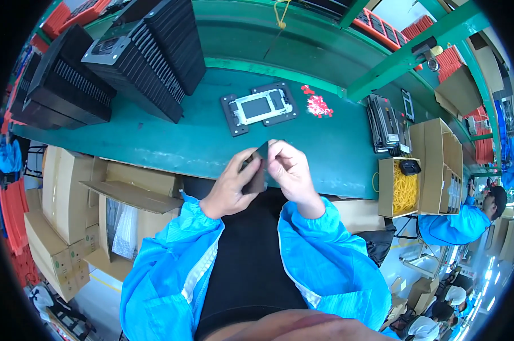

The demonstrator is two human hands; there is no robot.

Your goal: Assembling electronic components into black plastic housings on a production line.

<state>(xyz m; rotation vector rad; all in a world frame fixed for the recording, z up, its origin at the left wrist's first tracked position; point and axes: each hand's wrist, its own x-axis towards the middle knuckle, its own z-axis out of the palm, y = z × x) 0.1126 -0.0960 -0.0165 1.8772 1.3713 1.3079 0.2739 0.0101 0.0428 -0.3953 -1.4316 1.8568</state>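
Note:
Both my hands are raised in front of my chest at the near edge of the green table (pixel 194 148). A thin, dark, flat panel (pixel 259 181), seen at a slant, is held between them. My left hand (pixel 232 184) grips its left side, thumb and fingers closed. At its upper right edge, my right hand (pixel 290 170) pinches with thumb and forefinger. Beyond the hands lies a black holding fixture (pixel 238 121) with a silver phone-sized frame (pixel 260 108) in it. To the right of that sits a small pile of red and white pieces (pixel 318 105).
Tall stacks of black trays (pixel 138 62) stand at the left. On the right are stacked dark flat panels (pixel 385 125), a box of yellow bands (pixel 405 187) and cardboard dividers (pixel 441 153). Open cartons (pixel 129 210) sit below left. A person in blue (pixel 458 221) is at far right.

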